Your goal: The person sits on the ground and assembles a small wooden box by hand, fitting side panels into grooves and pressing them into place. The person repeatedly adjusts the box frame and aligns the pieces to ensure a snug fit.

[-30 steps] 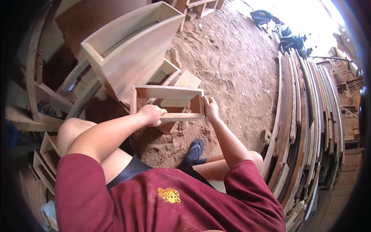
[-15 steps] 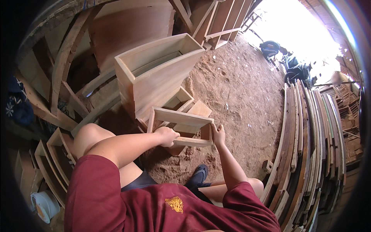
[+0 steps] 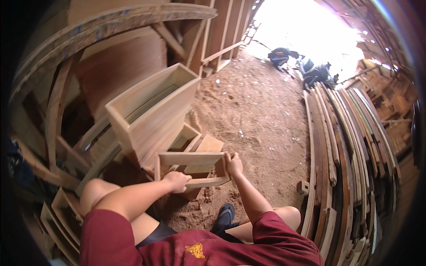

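In front of my knees is a small open wooden drawer frame point(image 3: 193, 158), tilted, with light-coloured walls. My left hand point(image 3: 178, 181) is closed over its near wall, fingers wrapped on the edge. At the right end wall, my right hand point(image 3: 234, 164) grips the corner, thumb and fingers around the wood. Through the frame's opening a paler board shows. Another wooden drawer point(image 3: 191, 133) and a flat board piece point(image 3: 210, 144) lie just behind it. Whether anything small is under my left fingers cannot be seen.
A tall open wooden box point(image 3: 155, 128) stands beyond the frame, left of centre. Timber bracing point(image 3: 57, 106) rises at far left, with more drawers point(image 3: 62, 217) below. Long planks point(image 3: 326, 146) are stacked on the right. A small wood block point(image 3: 303, 187) sits on the sandy ground.
The view has tilted upward and shifted, so the boxes and planks appear further left. Both hands keep their hold on the drawer frame.
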Tool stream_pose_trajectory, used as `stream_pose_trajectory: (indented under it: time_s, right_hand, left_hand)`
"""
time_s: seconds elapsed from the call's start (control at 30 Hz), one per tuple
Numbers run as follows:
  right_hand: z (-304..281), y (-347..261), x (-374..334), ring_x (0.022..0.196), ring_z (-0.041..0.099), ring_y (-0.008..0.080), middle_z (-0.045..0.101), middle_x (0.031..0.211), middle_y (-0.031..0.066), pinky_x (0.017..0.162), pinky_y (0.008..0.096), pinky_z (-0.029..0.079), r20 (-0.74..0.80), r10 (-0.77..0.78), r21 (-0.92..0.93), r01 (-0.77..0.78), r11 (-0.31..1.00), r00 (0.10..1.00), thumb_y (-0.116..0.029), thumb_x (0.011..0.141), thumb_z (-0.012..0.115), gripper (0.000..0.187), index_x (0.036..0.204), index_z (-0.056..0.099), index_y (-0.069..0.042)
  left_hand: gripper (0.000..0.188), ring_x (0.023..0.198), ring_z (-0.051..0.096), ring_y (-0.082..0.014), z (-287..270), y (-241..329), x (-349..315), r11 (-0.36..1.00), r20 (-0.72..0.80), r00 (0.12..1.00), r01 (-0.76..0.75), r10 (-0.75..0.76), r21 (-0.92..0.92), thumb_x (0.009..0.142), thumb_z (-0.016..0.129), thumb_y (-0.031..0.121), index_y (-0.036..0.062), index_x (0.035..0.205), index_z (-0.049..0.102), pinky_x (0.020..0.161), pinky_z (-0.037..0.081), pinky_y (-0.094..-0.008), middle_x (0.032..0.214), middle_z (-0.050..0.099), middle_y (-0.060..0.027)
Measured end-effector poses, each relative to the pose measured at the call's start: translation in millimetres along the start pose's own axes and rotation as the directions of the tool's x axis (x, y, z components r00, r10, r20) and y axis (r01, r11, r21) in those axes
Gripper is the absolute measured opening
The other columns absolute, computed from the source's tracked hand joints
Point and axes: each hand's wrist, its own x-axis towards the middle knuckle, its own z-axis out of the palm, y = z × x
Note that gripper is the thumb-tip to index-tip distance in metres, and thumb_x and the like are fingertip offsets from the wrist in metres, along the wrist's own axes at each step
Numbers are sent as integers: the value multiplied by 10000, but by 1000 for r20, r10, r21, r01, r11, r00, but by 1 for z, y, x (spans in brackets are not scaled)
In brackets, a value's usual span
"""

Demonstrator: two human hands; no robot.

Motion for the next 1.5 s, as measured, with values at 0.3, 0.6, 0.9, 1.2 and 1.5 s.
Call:
stream_pose_trajectory:
  time_s: [0.3,0.6,0.9,1.2,1.5]
  right_hand:
    - [-5,9,-11,1033,635,468,672,1052,303,885,532,487,112,-1,-34,4,999,994,-568,1008,393,585,1148,476,-6]
    - [6,22,-2,1080,611,494,613,1205,333,932,534,455,190,95,53,-107,993,977,-600,996,397,644,1261,492,-21]
    - [3,61,-45,837,611,239,632,927,154,715,389,500,285,188,464,-307,831,940,-557,997,510,572,1073,543,9]
    - [-2,23,-23,1004,632,419,671,1021,279,883,460,476,51,-53,-6,54,999,997,-478,1018,480,498,1095,575,5]
    - [7,-12,30,1097,626,407,680,1114,246,938,483,472,9,-20,-58,20,998,1000,-531,996,473,557,1075,632,-3]
  left_hand:
    - [396,988,695,-354,-5,6,-2,1000,14,1000,12,-12,-1,820,622,240,101,1190,600,856,554,-479,1043,714,-198]
    - [377,988,695,-347,-2,6,-1,999,12,999,40,-40,22,816,627,241,110,1168,602,860,552,-476,1044,713,-193]
    - [363,962,698,-349,-2,3,-1,999,-23,999,30,-31,-15,784,623,197,111,1137,619,843,557,-473,1000,717,-195]
    - [444,923,698,-357,3,-4,7,999,-14,1000,15,-16,-31,761,652,196,116,1195,604,814,557,-472,958,714,-191]
    - [436,917,699,-360,1,1,11,1000,-24,1000,-14,13,-22,761,639,181,95,1186,603,816,556,-481,942,712,-196]
